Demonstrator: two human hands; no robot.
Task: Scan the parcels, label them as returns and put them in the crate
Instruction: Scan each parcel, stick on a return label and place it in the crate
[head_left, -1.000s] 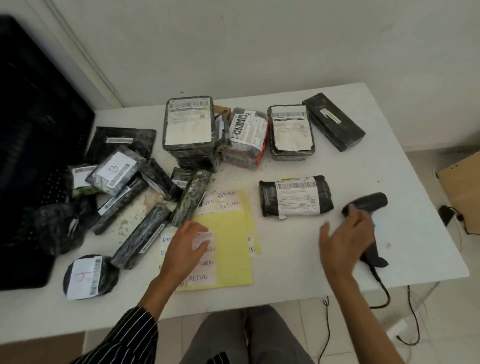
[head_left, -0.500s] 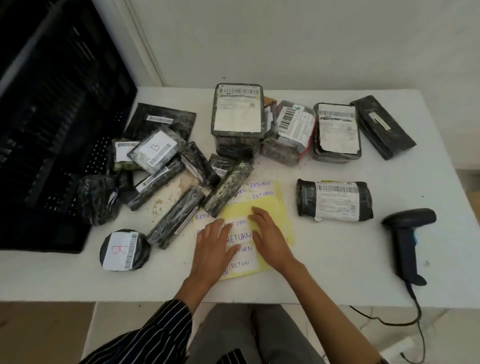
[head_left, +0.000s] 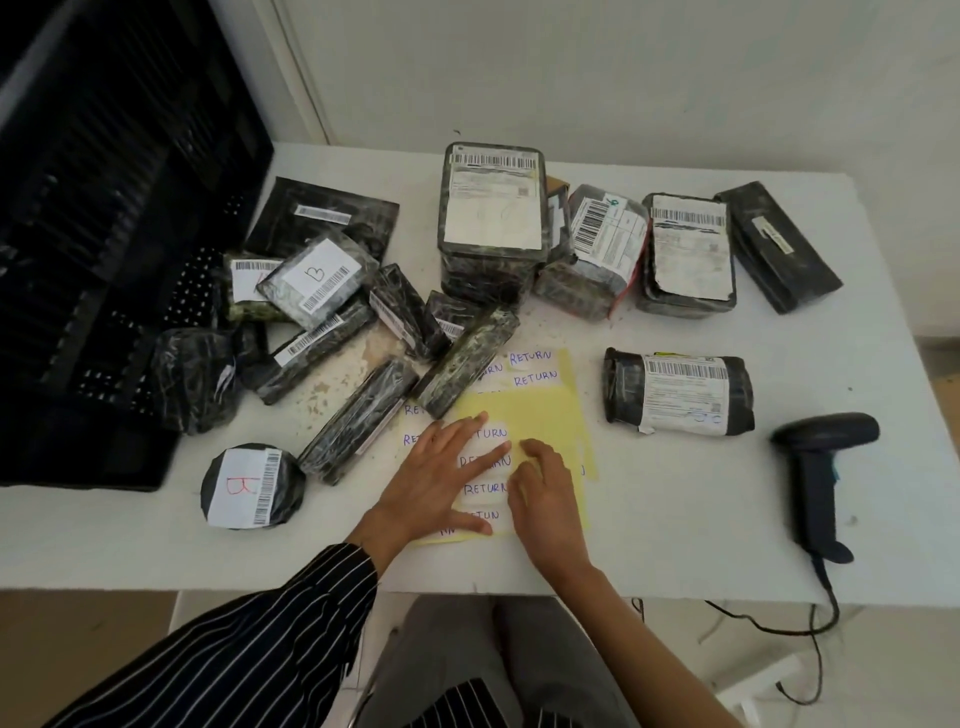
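Plainly, we are at the labelling step. The left grip (head_left: 441, 478) lies flat with straight fingers, released, pressing the yellow sheet (head_left: 537, 410) onto the counter (head_left: 675, 519). The right grip (head_left: 545, 499) has its fingers bent, tips at the right end of a RETURN label (head_left: 491, 432); whether a corner is pinched we cannot tell. The label looks thin, limp and sticky, so we judge it best lifted from one corner, peeled low and slowly, and held by its very edge so it does not fold onto itself. The sheet is light and would rise with the label, so it needs the flat palm on it. The roll (head_left: 680, 395), most likely the parcel this label is for, lies just right of the sheet with its barcode up, and the scanner (head_left: 815, 467) rests further right, apart from it. Wrapped in glossy black film, the roll should be light, slightly soft and slippery. We would take it round the middle, not by the loose film at its ends, and stick the label on a smooth stretch clear of the barcode. The other parcels (head_left: 317, 280) are heaped between the sheet and the black crate (head_left: 104, 208) at the left, and one long parcel (head_left: 467, 364) lies across the sheet's upper left corner, which may drag if the sheet shifts.
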